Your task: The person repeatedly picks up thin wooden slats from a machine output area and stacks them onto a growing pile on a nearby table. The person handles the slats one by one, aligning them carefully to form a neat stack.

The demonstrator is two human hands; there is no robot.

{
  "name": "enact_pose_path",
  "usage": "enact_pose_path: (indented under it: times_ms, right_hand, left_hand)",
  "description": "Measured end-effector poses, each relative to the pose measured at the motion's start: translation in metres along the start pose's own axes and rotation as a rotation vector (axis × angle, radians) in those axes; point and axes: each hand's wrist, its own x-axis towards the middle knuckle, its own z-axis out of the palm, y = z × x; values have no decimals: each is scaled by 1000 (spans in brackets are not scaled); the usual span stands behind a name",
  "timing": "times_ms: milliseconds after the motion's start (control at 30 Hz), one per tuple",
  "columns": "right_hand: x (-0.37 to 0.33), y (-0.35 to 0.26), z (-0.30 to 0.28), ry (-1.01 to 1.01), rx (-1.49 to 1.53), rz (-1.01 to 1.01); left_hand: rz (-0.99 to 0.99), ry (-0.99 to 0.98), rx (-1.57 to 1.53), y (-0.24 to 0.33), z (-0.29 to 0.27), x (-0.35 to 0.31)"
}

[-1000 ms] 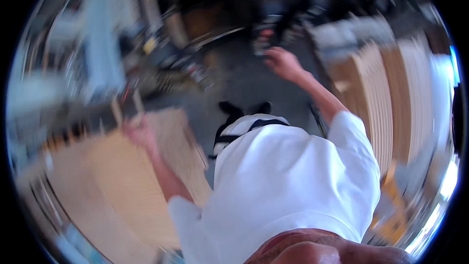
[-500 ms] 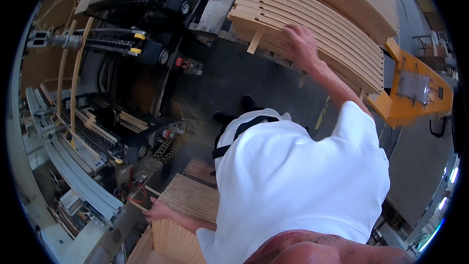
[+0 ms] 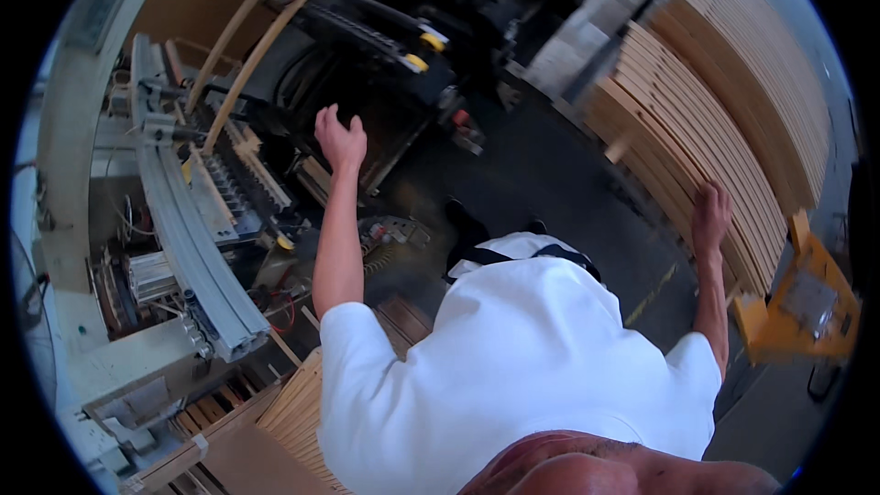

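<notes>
My left hand (image 3: 341, 139) is raised in front of the machine, open and holding nothing, its fingers slightly apart. Two long wooden strips (image 3: 268, 53) lean across the machine to its left. On the right, my right hand (image 3: 711, 218) is at the near edge of a stack of grooved wooden boards (image 3: 665, 115). Its fingers curl over the nearest board, and their tips are partly hidden. A short wooden piece (image 3: 621, 147) juts out from under the stack.
Left of me stands the machine with a grey metal rail (image 3: 188, 220) and yellow rollers (image 3: 431, 42). A second board stack (image 3: 733, 82) rises behind the first. A yellow pallet-truck part (image 3: 797, 307) is at the right. More wooden pieces (image 3: 298, 399) lie at my lower left.
My left hand has left the wooden pieces at lower left and moved up before the machine. The view has turned left. My right hand remains at the board stack, its fingers now over the edge.
</notes>
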Motion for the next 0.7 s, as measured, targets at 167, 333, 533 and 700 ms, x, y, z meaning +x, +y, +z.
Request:
enact_pose_path:
  times_ms: [167,333,533,700]
  right_hand:
    - [47,-77,-19,14,12,11]
    - [126,-198,-41,-75,155,6]
    - [216,-296,-17,-207,285,-170]
    - [306,-372,52,-275,442,-429]
  left_hand:
    - [-53,45,215,-72,-9,149]
    - [-285,-125,420,-122,-20,259]
    - [-121,-61,514,-161,-10,288]
    - [122,-138,146,-120,-21,223]
